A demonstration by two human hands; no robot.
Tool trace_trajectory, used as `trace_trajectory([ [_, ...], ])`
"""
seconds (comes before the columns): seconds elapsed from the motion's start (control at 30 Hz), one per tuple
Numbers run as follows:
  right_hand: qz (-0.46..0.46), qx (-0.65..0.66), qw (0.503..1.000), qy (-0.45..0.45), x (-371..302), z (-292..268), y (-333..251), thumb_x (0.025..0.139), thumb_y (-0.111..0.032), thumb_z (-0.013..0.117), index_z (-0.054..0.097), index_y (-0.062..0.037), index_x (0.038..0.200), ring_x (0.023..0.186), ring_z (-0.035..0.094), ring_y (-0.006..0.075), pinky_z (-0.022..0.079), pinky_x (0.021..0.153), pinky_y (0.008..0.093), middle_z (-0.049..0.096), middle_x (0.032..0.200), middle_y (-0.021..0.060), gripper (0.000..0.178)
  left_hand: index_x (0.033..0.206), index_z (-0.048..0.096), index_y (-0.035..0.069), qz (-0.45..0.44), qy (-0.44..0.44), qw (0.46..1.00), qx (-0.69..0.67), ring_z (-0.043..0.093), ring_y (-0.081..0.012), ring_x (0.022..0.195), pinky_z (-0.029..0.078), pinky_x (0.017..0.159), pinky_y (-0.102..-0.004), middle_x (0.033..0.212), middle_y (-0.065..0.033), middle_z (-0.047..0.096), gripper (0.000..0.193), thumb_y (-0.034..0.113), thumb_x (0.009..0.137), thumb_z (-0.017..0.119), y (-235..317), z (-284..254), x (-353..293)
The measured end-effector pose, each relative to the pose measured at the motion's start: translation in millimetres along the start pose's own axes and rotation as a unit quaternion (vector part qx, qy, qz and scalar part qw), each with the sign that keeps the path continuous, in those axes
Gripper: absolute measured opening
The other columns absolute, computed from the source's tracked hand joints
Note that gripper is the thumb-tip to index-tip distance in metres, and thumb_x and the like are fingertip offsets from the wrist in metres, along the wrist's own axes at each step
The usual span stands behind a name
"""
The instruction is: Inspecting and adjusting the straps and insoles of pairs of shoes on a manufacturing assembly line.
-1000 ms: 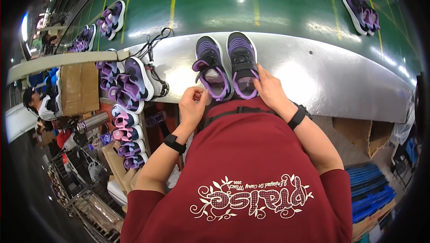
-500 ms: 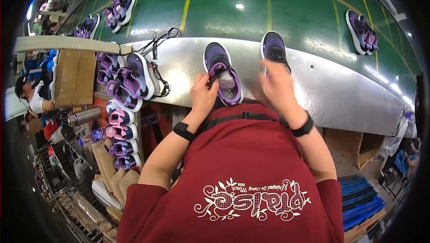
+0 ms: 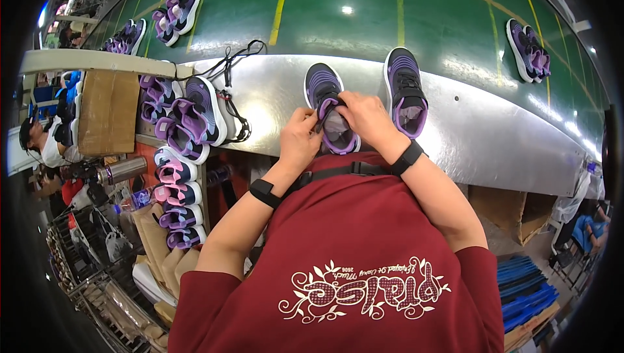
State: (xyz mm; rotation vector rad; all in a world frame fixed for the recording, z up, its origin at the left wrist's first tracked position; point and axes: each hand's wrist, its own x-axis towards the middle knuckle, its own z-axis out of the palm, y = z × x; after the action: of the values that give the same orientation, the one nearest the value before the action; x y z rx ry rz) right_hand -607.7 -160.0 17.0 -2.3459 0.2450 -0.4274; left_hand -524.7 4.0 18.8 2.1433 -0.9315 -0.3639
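Two purple-and-black sneakers with white soles stand side by side in front of me, toes pointing away. At the left sneaker [image 3: 323, 83], my left hand [image 3: 300, 137] pinches a black strap at the opening's left side. My right hand [image 3: 369, 119] reaches across from the right, its fingertips closed on the same sneaker's strap and tongue area; the exact grip is partly hidden. Pale stuffing shows inside the shoe. The right sneaker [image 3: 404, 70] stands untouched, its black strap lying across the top and pale stuffing in its opening.
Both sneakers stand on a metal ledge [image 3: 481, 132] beside a green belt [image 3: 338, 2] carrying more pairs, including one pair [image 3: 528, 51] at right. Piled sneakers [image 3: 195, 116], black cords [image 3: 227, 67] and a cardboard box [image 3: 108, 112] crowd the left. A person [image 3: 53, 142] is further left.
My right hand has left the right sneaker and moved left to the left sneaker's opening. My left hand stays at that shoe, slightly further right.
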Motion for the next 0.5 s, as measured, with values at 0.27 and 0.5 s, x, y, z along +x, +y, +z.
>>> trace_trajectory([
  [0.27,0.289,0.106,0.951,0.036,-1,4,21,0.085,-0.02,0.058,0.059,0.0032,0.077,0.072,0.059,0.0457,0.046,0.065,0.0501,0.06,0.071,0.0275,0.024,0.098,0.063,-0.001,0.137,0.01,0.981,0.133,0.057,-0.0295,0.092,0.049,0.076,-0.0347,0.104,-0.0142,0.057,0.025,0.005,0.074,0.065,3,-11,4],
  [0.5,0.199,0.038,0.978,0.055,2,6,9,0.086,-0.018,0.058,0.058,0.0031,0.076,0.068,0.058,0.0467,0.046,0.064,0.0523,0.058,0.067,0.0274,0.023,0.105,0.063,0.004,0.157,0.06,0.984,0.053,0.055,-0.0288,0.088,0.048,0.076,-0.0352,0.089,-0.0106,0.057,0.04,0.007,0.067,0.073,24,-1,34],
])
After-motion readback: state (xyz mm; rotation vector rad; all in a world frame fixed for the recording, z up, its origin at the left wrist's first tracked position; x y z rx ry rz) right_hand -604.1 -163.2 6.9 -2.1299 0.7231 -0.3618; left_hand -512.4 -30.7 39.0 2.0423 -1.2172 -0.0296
